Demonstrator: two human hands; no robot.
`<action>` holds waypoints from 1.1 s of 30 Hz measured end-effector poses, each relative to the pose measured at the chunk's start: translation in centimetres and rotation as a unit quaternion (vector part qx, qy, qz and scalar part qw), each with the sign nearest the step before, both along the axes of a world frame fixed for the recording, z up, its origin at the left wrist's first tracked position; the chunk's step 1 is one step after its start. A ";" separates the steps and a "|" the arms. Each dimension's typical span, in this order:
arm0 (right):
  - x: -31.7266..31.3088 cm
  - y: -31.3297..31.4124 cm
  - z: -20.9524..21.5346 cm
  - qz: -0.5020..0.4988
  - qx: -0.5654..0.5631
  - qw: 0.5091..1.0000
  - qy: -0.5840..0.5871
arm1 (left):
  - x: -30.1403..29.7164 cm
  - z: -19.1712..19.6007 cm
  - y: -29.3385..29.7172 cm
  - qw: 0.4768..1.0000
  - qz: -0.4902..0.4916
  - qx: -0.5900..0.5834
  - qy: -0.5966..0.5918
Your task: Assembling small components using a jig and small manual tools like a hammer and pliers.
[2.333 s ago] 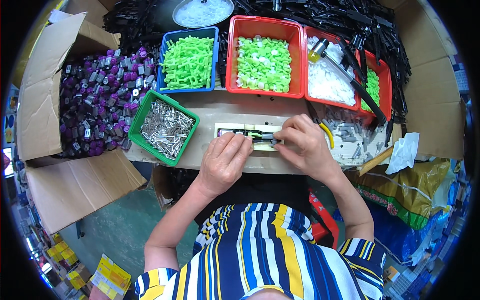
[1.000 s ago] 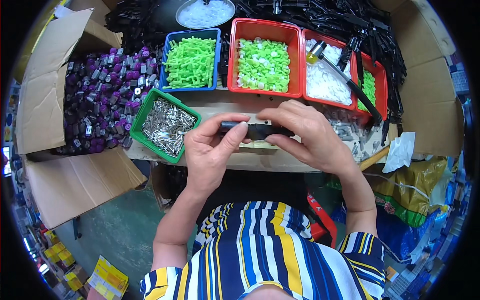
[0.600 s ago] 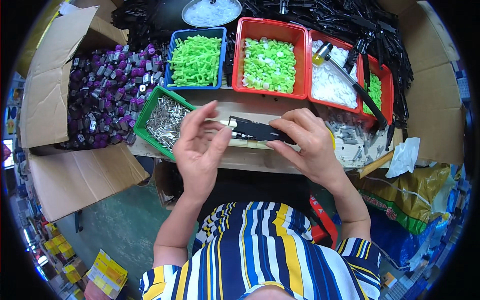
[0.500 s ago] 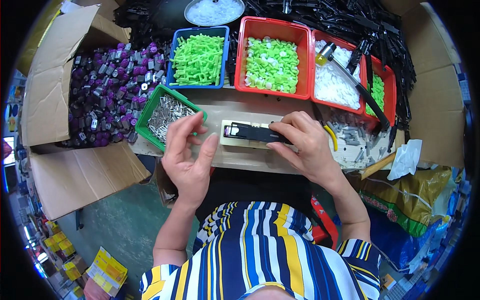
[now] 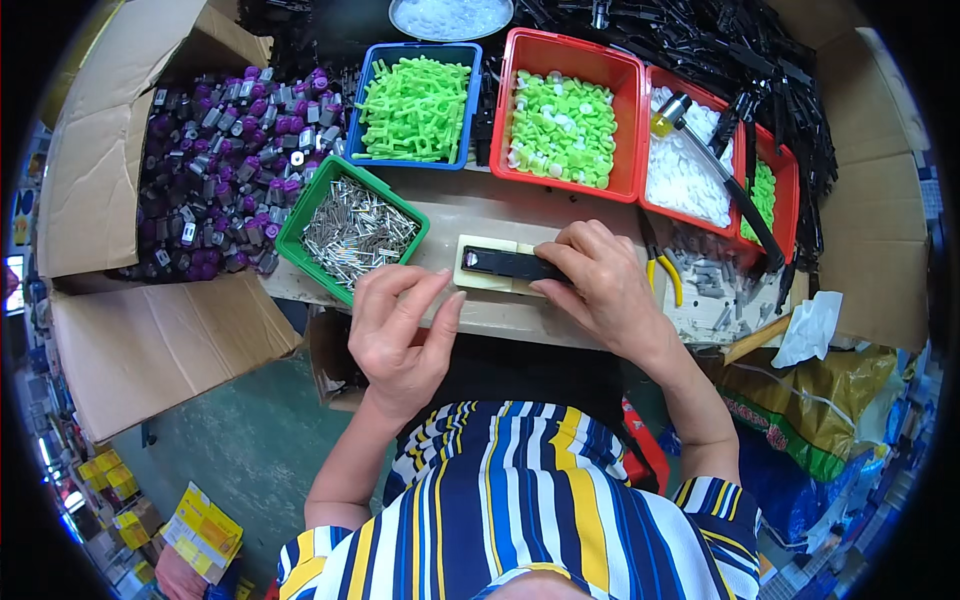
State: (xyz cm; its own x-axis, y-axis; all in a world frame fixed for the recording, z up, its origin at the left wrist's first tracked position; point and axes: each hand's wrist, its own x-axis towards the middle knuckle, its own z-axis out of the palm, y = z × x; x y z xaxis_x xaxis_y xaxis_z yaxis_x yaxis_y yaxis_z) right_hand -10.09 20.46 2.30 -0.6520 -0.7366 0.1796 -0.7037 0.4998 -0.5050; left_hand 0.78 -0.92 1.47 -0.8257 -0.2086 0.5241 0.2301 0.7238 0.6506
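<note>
My right hand (image 5: 600, 290) presses a long black plastic part (image 5: 510, 264) down onto a pale yellow jig block (image 5: 478, 280) on the wooden bench. Fingertips cover the part's right end. My left hand (image 5: 400, 330) hovers off the bench's front edge, fingers loosely spread, thumb near the forefinger; whether a small piece sits between them is too small to tell. A green tray of metal pins (image 5: 350, 232) stands just above and left of the left hand.
A blue bin of green pieces (image 5: 415, 105), a red bin of light-green pieces (image 5: 565, 125) and red bins of white pieces (image 5: 690, 170) line the back. Purple parts (image 5: 215, 170) fill a cardboard box at left. Yellow-handled pliers (image 5: 665, 275) lie at right, and black parts (image 5: 740, 60) are heaped behind.
Both hands held the black part raised; my right hand has set it down on the jig block. My left hand let go and drew back toward me.
</note>
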 end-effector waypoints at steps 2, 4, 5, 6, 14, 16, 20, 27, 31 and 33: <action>0.0 0.0 0.0 -0.001 0.004 1.000 -0.001 | -0.3 -0.3 0.3 0.999 -0.006 -0.034 0.020; 0.0 -0.1 0.1 -0.002 0.010 1.000 -0.002 | -0.5 -0.5 0.7 0.996 -0.025 -0.076 0.029; 0.0 -0.1 0.1 -0.003 0.013 1.000 -0.005 | -0.7 -0.8 0.9 0.996 -0.037 -0.081 0.025; 0.0 -0.1 0.1 -0.003 0.014 1.000 -0.005 | -0.9 -1.1 1.2 0.996 -0.037 -0.080 0.025; -0.1 0.3 -0.1 -0.004 0.009 1.000 -0.011 | -2.8 -3.6 3.4 0.976 -0.156 -0.151 0.028; -0.5 1.0 0.4 -0.019 -0.010 1.000 0.012 | -3.0 -4.3 3.3 0.973 -0.143 -0.171 0.055; -3.7 5.1 1.7 -0.148 -0.051 0.986 0.061 | -2.8 -4.7 3.0 0.970 -0.130 -0.193 0.064; -7.5 13.4 2.5 -0.309 0.190 0.907 0.216 | -2.9 -4.8 3.3 0.970 -0.123 -0.197 0.073; -8.4 13.9 2.4 -0.287 0.179 0.915 0.220 | -2.9 -5.0 3.3 0.970 -0.118 -0.196 0.075; -8.7 14.4 2.2 -0.288 0.154 0.920 0.215 | -3.0 -5.1 3.4 0.970 -0.120 -0.196 0.079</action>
State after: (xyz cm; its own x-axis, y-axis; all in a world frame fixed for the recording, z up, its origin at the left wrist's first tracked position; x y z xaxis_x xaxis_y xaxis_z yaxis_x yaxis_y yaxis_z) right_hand -18.77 34.81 4.49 -0.8676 -0.3502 0.3531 -0.3790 0.9253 -0.0135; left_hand -2.18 2.51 -3.66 -0.7288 0.2202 0.6484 0.4963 0.8222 0.2787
